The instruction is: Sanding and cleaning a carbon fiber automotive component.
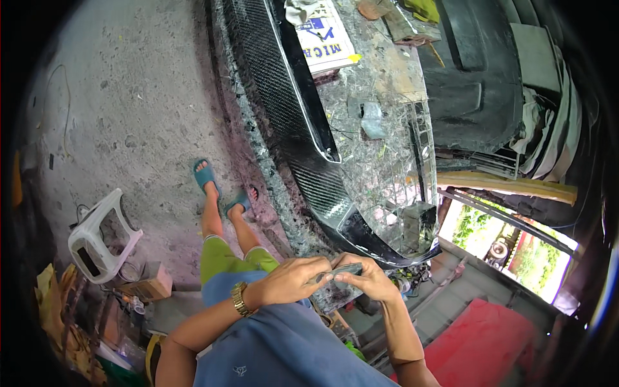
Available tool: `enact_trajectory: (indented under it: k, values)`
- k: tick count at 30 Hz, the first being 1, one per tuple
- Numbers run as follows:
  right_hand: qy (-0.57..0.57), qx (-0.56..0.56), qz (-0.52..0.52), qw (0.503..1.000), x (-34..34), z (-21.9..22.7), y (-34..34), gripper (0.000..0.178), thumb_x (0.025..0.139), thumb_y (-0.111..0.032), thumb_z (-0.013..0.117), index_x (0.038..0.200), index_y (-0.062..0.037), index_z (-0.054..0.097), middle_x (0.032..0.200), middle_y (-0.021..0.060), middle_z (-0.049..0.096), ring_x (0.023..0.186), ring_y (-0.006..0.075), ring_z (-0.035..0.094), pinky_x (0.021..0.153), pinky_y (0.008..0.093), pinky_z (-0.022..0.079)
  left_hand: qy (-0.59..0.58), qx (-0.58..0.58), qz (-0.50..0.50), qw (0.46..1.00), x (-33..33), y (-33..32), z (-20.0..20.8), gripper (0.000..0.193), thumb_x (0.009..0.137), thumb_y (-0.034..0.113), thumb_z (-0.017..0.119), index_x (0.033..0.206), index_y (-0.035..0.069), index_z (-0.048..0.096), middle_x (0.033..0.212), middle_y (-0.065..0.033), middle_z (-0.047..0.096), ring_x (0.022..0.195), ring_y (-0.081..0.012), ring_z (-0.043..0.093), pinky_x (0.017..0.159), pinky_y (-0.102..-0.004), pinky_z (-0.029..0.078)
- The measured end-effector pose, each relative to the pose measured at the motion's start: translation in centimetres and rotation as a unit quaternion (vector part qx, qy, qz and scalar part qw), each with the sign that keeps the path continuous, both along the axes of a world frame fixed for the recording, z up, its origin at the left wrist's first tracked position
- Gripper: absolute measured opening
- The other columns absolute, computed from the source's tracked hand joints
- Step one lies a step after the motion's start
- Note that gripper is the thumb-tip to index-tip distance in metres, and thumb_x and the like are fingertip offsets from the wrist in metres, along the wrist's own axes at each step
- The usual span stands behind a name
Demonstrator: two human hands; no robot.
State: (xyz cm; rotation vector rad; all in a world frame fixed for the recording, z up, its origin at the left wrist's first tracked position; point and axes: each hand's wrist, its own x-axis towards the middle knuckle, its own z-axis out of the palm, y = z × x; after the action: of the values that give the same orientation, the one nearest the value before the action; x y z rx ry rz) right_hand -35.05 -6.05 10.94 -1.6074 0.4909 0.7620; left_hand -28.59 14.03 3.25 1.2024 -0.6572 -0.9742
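In front of my body, both hands meet over a small, thin, dark grey piece (349, 268) that looks like folded sandpaper. My left hand (298, 278), with a gold watch (240, 299) on its wrist, pinches its left end. At the other end my right hand (369, 279) grips it, thumb laid along the face. Part of the piece is hidden by the fingers. Just beyond my hands lies a long, curved, glossy black carbon-fibre part (284, 109) on the worktable. My hands appear above its near end; I cannot tell whether they touch it.
On the stained worktable (361, 171) lie a bent grey sheet (372, 120) and a printed white board (322, 42). A large black panel (474, 109) stands to the right. An overturned white plastic stool (106, 235) and a cardboard box (147, 282) are left. A red sheet (480, 342) lies lower right.
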Motion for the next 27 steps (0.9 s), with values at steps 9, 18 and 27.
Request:
enact_trajectory:
  k: [9, 18, 27]
  values:
    - [0.078, -0.155, -0.114, 0.978, 1.7, 2.0, -1.4, 0.012, 0.088, -0.010, 0.070, 0.090, 0.0019, 0.070, 0.079, 0.0036, 0.071, 0.071, 0.0067, 0.062, 0.065, 0.0228, 0.048, -0.319, 0.241, 0.073, 0.914, 0.7, -1.1, -2.9, 0.063, 0.084, 0.010, 0.064, 0.143, 0.012, 0.044, 0.078, -0.0094, 0.062, 0.064, -0.0233, 0.066, 0.058, -0.0338, 0.055]
    - [0.065, -0.270, -0.034, 0.960, 5.8, 1.3, -1.6, 0.022, 0.086, -0.017, 0.072, 0.094, 0.0026, 0.067, 0.074, 0.0092, 0.068, 0.064, 0.0131, 0.062, 0.062, 0.0281, 0.047, -0.263, 0.058, 0.107, 0.957, -0.5, -1.4, -4.3, 0.029, 0.082, 0.009, 0.065, 0.110, 0.009, 0.066, 0.085, -0.0062, 0.067, 0.066, -0.0227, 0.066, 0.052, -0.0343, 0.051]
    - [-0.075, -0.346, 0.230, 0.907, 9.8, -1.9, -1.0, 0.023, 0.083, -0.018, 0.072, 0.087, 0.0014, 0.062, 0.083, 0.0204, 0.062, 0.075, 0.0395, 0.060, 0.068, 0.0439, 0.046, -0.465, 0.166, 0.272, 0.826, 15.4, -3.4, -3.5, 0.043, 0.085, 0.026, 0.069, 0.124, 0.011, 0.060, 0.143, -0.0053, 0.046, 0.073, -0.0205, 0.062, 0.061, -0.0329, 0.055]
